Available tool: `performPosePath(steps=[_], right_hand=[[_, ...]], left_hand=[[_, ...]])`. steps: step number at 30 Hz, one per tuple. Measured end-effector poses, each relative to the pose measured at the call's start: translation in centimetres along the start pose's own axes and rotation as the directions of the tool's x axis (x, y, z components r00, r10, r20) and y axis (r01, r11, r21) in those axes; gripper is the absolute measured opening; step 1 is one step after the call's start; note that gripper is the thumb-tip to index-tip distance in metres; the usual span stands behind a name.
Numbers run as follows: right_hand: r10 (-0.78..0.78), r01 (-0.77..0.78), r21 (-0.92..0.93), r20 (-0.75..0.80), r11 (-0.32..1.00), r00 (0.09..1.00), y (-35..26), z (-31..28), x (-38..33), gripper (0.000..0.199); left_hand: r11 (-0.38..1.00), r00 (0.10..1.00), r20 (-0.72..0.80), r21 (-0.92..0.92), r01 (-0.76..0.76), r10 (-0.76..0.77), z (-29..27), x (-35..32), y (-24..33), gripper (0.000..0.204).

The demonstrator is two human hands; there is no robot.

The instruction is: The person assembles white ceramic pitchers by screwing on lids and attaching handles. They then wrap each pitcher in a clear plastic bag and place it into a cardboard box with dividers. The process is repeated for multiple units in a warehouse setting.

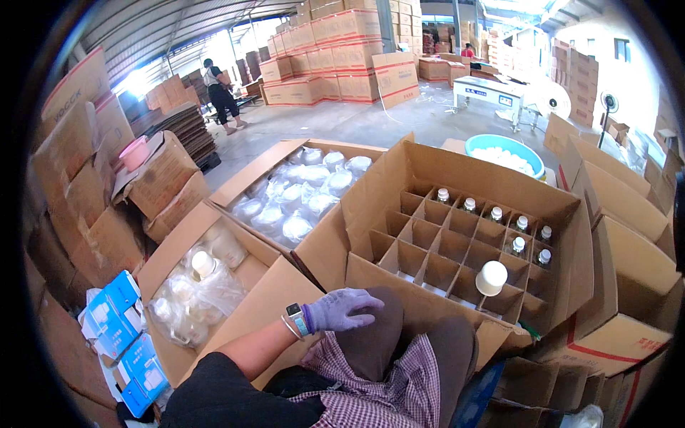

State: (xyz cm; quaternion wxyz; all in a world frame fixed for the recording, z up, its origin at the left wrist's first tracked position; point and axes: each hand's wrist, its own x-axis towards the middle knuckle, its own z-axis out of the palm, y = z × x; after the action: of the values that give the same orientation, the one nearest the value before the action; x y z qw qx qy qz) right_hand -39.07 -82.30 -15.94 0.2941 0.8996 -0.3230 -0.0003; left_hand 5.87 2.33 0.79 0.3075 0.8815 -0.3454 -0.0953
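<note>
My left hand (346, 308), in a lavender glove with a watch at the wrist, rests on my knee. Its fingers are stretched out and it holds nothing. My right hand is out of the picture. Right in front of my knees stands an open carton (407, 153) with cardboard dividers (451, 245). Several clear bottles with white caps (519, 245) stand in its cells, mostly at the far and right side. A larger white round-topped container (491, 278) sits upright at the near part of the dividers; its lower part is hidden.
Left of me, an open carton (264, 296) holds plastic-wrapped white-capped bottles (203, 265). Behind it, another carton holds wrapped clear containers (291, 192). A blue tub (524, 148) of white pieces stands beyond. Open cartons (628, 285) crowd the right. A person (220, 93) stands far left.
</note>
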Motion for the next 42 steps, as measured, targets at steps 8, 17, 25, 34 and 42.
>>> performPosePath(steps=[8,17,25,34,42], right_hand=[[0.473,-0.556,0.696,0.340,0.455,0.813,5.3,0.8,0.0,0.069],[0.670,-0.829,0.386,0.493,0.405,0.556,-5.5,-16.3,0.0,0.068],[0.523,-0.601,0.432,0.298,0.672,0.799,-6.7,-14.7,5.8,0.073],[0.729,-0.694,0.514,0.179,0.504,0.661,-5.7,-17.5,0.1,0.064],[0.849,-0.701,0.567,0.005,0.433,0.529,-7.3,-21.6,-4.1,0.060]], left_hand=[[0.997,0.998,-0.015,-0.036,-0.065,0.065,1.3,2.9,-1.1,0.038],[0.964,0.987,-0.070,-0.235,0.126,-0.146,1.2,0.0,-4.4,0.035],[0.987,0.997,0.010,-0.143,0.077,-0.076,1.0,3.2,-1.7,0.038],[0.992,0.993,0.081,-0.085,0.097,-0.090,0.7,3.7,2.4,0.034],[0.995,0.995,0.049,-0.034,0.092,-0.090,0.7,4.9,1.8,0.031]])
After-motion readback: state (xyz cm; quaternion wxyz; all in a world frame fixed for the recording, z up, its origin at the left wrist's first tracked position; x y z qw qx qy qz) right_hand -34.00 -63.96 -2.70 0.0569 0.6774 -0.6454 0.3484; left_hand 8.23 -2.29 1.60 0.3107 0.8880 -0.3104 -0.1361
